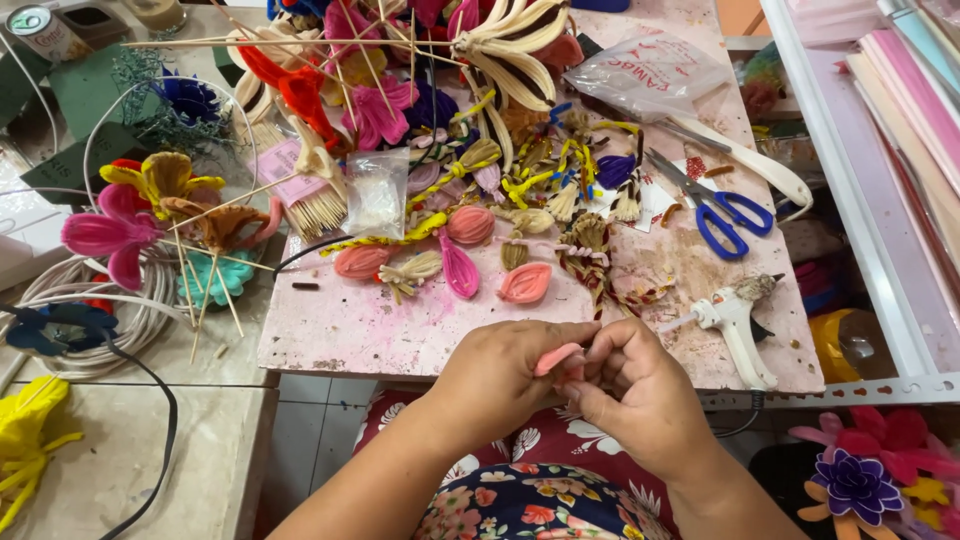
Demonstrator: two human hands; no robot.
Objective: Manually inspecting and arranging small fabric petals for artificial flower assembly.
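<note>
My lap, covered in dark floral-print cloth (530,500), sits closest, just beneath my wrists. Above it my left hand (505,375) and right hand (630,395) meet at the near edge of the pink-stained work board (360,330). Both pinch one small pink, leaf-shaped petal piece (556,358): my left thumb and fingers grip its lower end, and my right fingers curl against its other side, so the piece is held between the two hands, touching both.

Just beyond my right hand lies a white glue gun (735,320), and farther out past it a pair of blue-handled scissors (725,215). Straight ahead of my knuckles, more salmon-pink petal pieces (525,283) lie loose on the board. Well off to my left rests a magenta craft flower on a stick (110,235).
</note>
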